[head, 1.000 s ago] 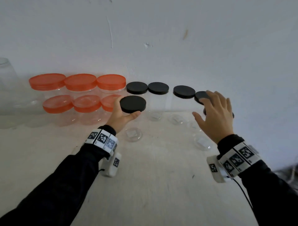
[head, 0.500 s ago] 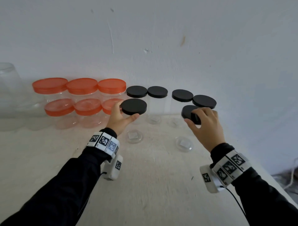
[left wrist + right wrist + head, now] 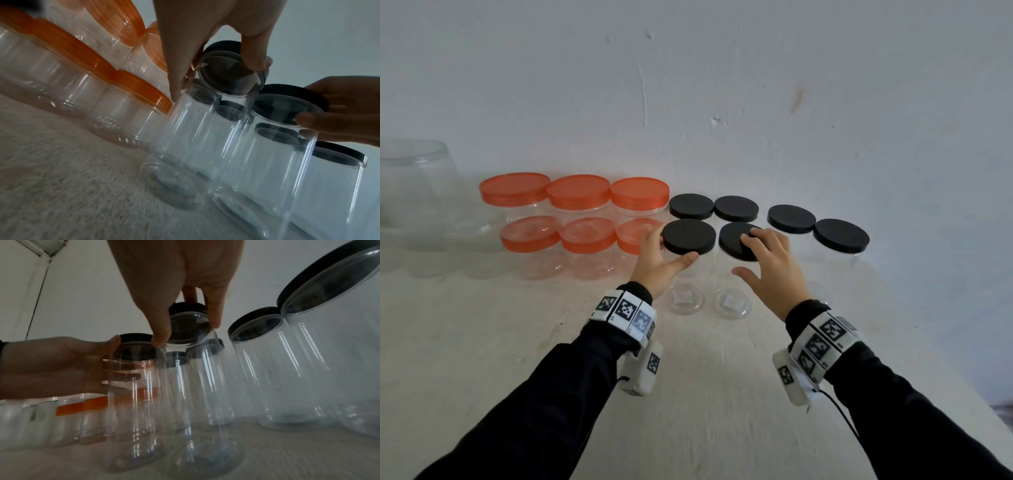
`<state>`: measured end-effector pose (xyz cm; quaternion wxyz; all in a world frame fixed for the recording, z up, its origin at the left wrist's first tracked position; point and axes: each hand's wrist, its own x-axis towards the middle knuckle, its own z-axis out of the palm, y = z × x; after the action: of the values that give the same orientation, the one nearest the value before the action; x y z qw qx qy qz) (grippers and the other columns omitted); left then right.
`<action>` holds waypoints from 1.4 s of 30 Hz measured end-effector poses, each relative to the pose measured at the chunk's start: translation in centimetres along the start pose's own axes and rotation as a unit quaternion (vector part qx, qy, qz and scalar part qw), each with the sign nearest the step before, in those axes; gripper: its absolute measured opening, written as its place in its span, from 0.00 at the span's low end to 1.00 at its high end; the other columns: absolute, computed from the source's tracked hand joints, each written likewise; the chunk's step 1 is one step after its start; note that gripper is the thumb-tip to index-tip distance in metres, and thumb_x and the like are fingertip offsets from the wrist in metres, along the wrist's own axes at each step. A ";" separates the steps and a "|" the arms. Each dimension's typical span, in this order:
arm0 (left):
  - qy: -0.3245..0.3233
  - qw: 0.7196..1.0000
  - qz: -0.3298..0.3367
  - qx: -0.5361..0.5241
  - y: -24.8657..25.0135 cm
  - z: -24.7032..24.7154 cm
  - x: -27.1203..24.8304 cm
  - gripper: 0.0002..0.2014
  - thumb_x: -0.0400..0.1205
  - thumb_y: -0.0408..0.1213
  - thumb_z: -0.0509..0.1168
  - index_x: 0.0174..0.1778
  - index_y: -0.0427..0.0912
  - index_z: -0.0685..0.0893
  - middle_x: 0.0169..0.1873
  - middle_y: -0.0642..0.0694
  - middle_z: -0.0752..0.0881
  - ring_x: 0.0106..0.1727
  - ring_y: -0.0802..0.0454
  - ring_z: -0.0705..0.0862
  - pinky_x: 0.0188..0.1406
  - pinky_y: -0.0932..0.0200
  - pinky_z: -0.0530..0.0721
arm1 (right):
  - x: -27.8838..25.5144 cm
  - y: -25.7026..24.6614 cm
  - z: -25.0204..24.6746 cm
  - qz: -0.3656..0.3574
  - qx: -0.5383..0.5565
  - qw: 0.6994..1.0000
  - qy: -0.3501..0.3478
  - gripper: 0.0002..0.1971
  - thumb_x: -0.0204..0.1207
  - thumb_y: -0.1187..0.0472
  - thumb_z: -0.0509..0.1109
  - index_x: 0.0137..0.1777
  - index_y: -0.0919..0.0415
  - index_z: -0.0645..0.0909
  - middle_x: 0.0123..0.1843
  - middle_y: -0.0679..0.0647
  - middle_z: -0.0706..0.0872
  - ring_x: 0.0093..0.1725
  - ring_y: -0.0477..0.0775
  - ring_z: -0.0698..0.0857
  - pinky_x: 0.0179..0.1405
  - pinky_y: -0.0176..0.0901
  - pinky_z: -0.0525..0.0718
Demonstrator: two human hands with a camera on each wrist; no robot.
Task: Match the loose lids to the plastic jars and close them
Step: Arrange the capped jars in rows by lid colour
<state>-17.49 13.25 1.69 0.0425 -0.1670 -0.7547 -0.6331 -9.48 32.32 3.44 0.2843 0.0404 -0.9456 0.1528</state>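
Since the earlier frame, the right hand (image 3: 774, 267) has carried its black-lidded jar (image 3: 736, 241) leftward from the right end of the group to a position just beside the jar held by the left hand (image 3: 657, 263). Both jars are clear, smooth-walled plastic cylinders with flat, matte black disc lids. Right-hand fingers (image 3: 211, 313) curl over the lid rim from above, the thumb (image 3: 160, 335) opposing them. The left hand grips the other black-lidded jar (image 3: 689, 237) at the lid edge, fingers at the lid's 9 o'clock side and thumb (image 3: 685, 261) at 6 o'clock. Four further black-lidded jars stand upright: two (image 3: 714, 206) at 12 o'clock behind the held pair, two (image 3: 815, 224) at 2 o'clock. At 10 o'clock, six squat clear jars with translucent orange lids (image 3: 578, 212) sit in two rows of three against the wall (image 3: 722, 85). A large lidless clear container (image 3: 414, 185) stands at 9 o'clock. All rest on a rough, off-white tabletop (image 3: 705, 394). Black sleeves (image 3: 534, 411) and wristbands with square printed markers (image 3: 625, 310) cover both forearms.
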 end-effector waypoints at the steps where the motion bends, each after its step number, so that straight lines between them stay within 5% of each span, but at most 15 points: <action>1: 0.003 1.000 0.003 0.007 0.1 0.1 0.1 0.35 0.73 0.40 0.74 0.74 0.44 0.66 0.68 0.47 0.69 0.67 0.55 0.70 0.64 0.62 0.68 | 0.2 0.0 0.1 0.003 -0.001 1.000 -0.004 0.27 0.72 0.56 0.75 0.69 0.65 0.75 0.70 0.59 0.75 0.75 0.61 0.66 0.48 0.51 0.83; 11: -0.005 1.000 0.015 0.006 -0.4 0.3 0.7 0.35 0.74 0.38 0.73 0.76 0.42 0.65 0.69 0.46 0.66 0.67 0.55 0.69 0.70 0.55 0.70 | 1.6 1.1 0.5 -0.010 0.012 1.000 -0.027 0.27 0.73 0.56 0.74 0.71 0.64 0.74 0.72 0.58 0.73 0.76 0.59 0.64 0.58 0.51 0.80; 33: -0.010 0.999 0.032 0.007 -0.7 0.0 1.3 0.36 0.75 0.39 0.72 0.77 0.45 0.63 0.72 0.48 0.66 0.71 0.54 0.68 0.70 0.56 0.69 | 2.4 2.2 0.4 -0.053 0.002 0.998 -0.034 0.28 0.71 0.54 0.76 0.69 0.65 0.76 0.70 0.58 0.76 0.72 0.60 0.70 0.54 0.47 0.78; 38: 0.051 0.979 0.159 0.120 0.7 0.2 0.7 0.39 0.72 0.48 0.72 0.76 0.42 0.63 0.67 0.50 0.61 0.70 0.59 0.60 0.65 0.71 0.63 | 2.9 2.2 -0.3 -0.055 -0.009 0.997 -0.061 0.29 0.71 0.51 0.75 0.70 0.61 0.75 0.70 0.54 0.74 0.71 0.55 0.68 0.53 0.47 0.81; 42: 0.020 0.936 0.277 0.215 1.8 0.8 0.9 0.32 0.72 0.53 0.65 0.70 0.39 0.73 0.69 0.42 0.68 0.71 0.52 0.64 0.71 0.56 0.64 | 3.1 2.9 -1.6 -0.057 0.014 0.994 -0.093 0.39 0.65 0.47 0.79 0.75 0.58 0.69 0.74 0.53 0.70 0.73 0.55 0.65 0.68 0.45 0.68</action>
<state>-17.68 14.44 3.45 0.2664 -0.3439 -0.7954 -0.4221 -11.71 35.60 5.67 0.2023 0.1123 -0.9620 0.1450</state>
